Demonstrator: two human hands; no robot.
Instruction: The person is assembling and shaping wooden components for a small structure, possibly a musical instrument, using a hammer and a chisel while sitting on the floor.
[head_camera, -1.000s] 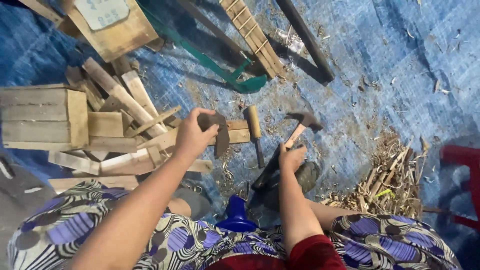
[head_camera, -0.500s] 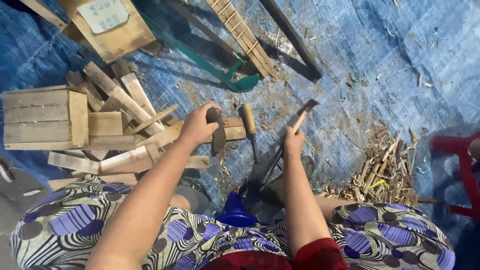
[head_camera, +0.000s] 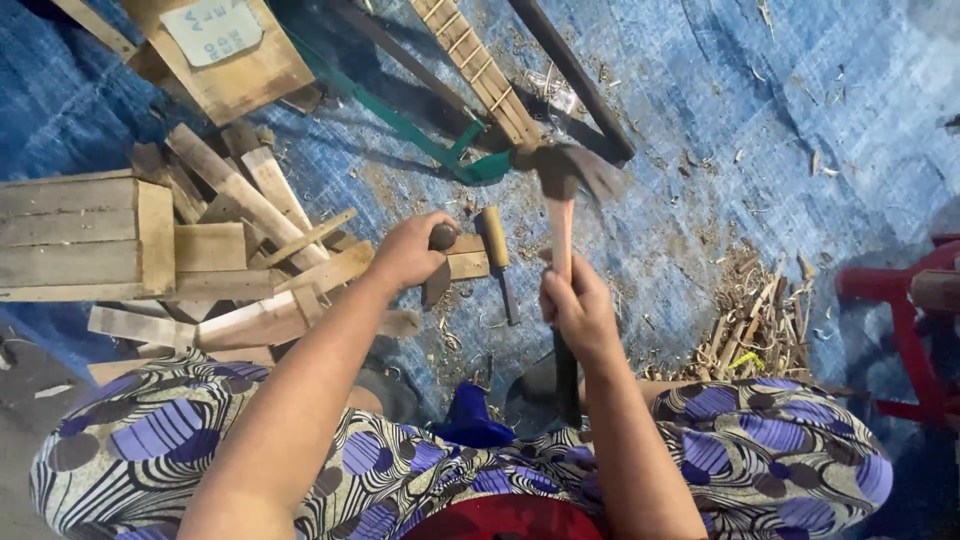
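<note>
Right hand (head_camera: 580, 310) fingers clenched on raised claw hammer (head_camera: 562, 190); left hand (head_camera: 410, 250) fingers grasping small dark wood piece (head_camera: 440, 262), possibly chisel, over blue tarp (head_camera: 700, 150).

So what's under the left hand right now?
The left hand grips a dark tool handle standing on a small wood block. Its lower end and the palm's contact are hidden.

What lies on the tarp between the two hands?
In the head view, a wooden-handled tool lies on the blue tarp between the left hand and the right hand gripping the hammer.
</note>
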